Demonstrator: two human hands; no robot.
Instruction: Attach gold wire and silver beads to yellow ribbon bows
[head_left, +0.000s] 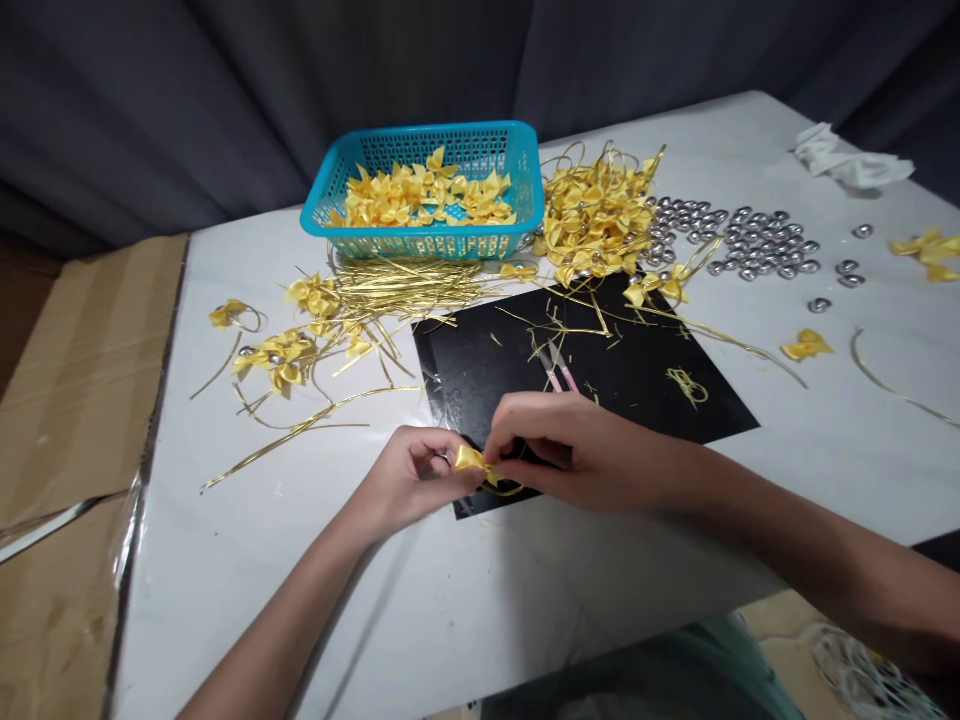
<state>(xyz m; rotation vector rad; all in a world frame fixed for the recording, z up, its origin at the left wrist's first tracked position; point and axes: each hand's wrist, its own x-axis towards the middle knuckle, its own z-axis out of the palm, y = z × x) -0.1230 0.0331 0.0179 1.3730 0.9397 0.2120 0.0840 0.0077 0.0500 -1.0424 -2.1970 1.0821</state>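
A yellow satin ribbon bow (470, 459) is pinched between the fingertips of both hands, over the near left edge of a black mat (637, 370). My left hand (421, 468) grips its left side, fingers closed. My right hand (551, 445) pinches the bow's right side, where a gold cord (510, 490) loops out below. Some of the bow is hidden by the fingers. Just beyond my right hand, a pair of small scissors (556, 372) lies on the mat among snipped bits of gold cord (686, 385).
Behind the mat stands a turquoise basket (424, 232) holding yellow bows. Gold cords (409, 288) lie before it. To its right are a heap of corded bows (596, 220) and scattered silver beads (772, 245). White crumpled tissue (851, 160) rests far right; cardboard (82, 430) borders the table's left.
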